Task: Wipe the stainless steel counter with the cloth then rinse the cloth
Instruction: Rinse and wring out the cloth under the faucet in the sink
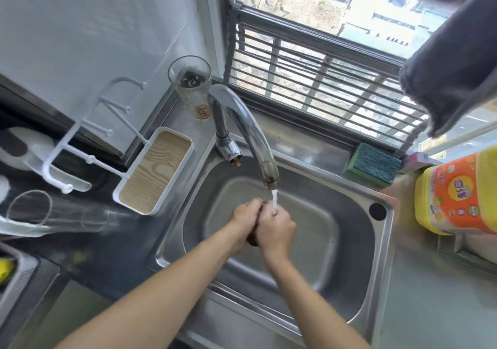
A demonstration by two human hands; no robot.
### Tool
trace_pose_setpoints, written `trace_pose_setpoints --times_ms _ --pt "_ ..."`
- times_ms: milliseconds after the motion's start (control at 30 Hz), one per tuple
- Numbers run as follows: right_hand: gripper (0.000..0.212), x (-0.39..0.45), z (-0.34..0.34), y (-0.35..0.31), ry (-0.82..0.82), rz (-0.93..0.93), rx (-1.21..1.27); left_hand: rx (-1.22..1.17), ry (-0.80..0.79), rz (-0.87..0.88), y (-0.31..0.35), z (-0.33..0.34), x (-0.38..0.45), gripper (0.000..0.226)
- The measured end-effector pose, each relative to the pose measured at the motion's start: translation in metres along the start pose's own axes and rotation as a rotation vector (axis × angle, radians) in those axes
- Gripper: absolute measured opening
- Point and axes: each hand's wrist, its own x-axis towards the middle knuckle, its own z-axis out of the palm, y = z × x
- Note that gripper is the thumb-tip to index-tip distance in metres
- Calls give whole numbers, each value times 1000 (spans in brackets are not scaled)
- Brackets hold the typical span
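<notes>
Both hands are pressed together over the steel sink (pixel 349 241), under the running tap (pixel 250 133). A small dark wad, the cloth (pixel 254 238), is squeezed between them; only slivers of it show. My left hand (pixel 246 222) grips it from the left. My right hand (pixel 277 227) closes on it from the right, with the water stream (pixel 274 203) falling on its knuckles. The stainless steel counter (pixel 430 295) stretches to the right of the sink.
A green sponge (pixel 372 165) lies on the sink's back ledge. A yellow detergent bottle (pixel 457 195) stands at the right and a grey towel (pixel 451 66) hangs above it. A glass (pixel 192 84), a white tray rack (pixel 153 171) and a tipped glass (pixel 56 211) sit to the left.
</notes>
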Motion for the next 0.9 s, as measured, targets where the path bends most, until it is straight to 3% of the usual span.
trace_pose_setpoints --times_ms 100,167,267,367,400,467,567,633,733,800,900 --pt "43 47 -13 -1 -44 352 122 28 -173 17 -12 9 -15 32" --pt "44 52 -18 -3 -58 376 303 -82 -174 26 -15 6 -11 29" --pt "29 44 -25 -1 -172 492 726 -222 -131 -94 -18 -8 -2 23" --pt "41 39 -31 12 -304 471 843 -269 -135 -191 -23 -22 1 34" --pt "42 37 -30 16 -302 428 832 -293 -165 -192 -23 -25 1 40" --pt "35 26 -30 20 -228 291 562 -297 -176 -165 -17 -26 0 45" --pt "24 -4 -27 25 -99 24 92 -283 -17 -69 -6 -19 5 28" --pt "18 -27 -21 23 -74 -221 17 -325 71 -39 -2 -13 11 39" --pt "35 -36 -10 15 -37 -409 -82 -374 38 -93 -4 -2 8 43" --pt "47 -10 -8 8 113 -333 -149 -318 15 -89 -6 12 -6 40" --pt "49 38 -21 -1 187 76 -70 -230 -51 -27 -12 29 -19 32"
